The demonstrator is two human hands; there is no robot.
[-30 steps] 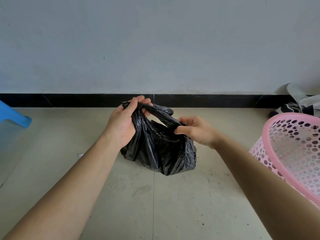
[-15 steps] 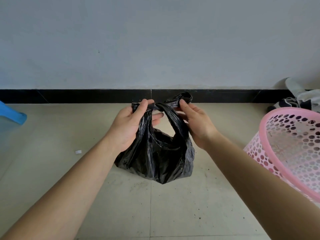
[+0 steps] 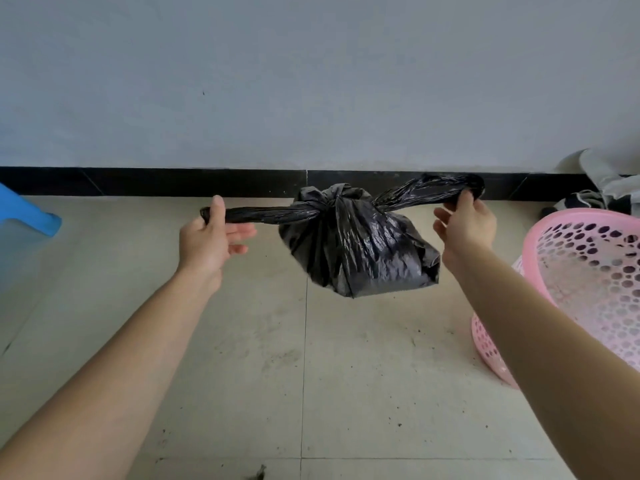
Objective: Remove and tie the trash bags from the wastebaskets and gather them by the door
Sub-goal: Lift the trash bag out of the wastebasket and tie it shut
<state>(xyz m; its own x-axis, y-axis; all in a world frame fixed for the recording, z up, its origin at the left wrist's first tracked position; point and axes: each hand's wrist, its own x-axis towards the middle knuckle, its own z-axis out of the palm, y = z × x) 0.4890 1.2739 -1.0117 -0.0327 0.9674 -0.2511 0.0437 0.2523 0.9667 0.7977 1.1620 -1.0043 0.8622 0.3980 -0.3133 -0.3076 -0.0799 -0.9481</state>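
Observation:
A small black trash bag (image 3: 360,251) hangs in the air above the tiled floor, its two handle strips pulled out sideways from a knot at its top. My left hand (image 3: 211,237) pinches the end of the left strip between thumb and index finger, the other fingers straight. My right hand (image 3: 465,225) grips the end of the right strip, which rises slightly toward the black baseboard. The pink perforated wastebasket (image 3: 588,282) lies tipped at the right with no bag in it.
A blue plastic stool (image 3: 24,216) stands at the left edge. A heap of grey and dark cloth (image 3: 602,188) lies by the wall behind the wastebasket. The grey wall with its black baseboard (image 3: 156,181) is close ahead. Dirt specks dot the floor tiles.
The two handle strips, held close together over the bag before, have been crossed and pulled apart sideways into a knot. The bag has lifted off the floor.

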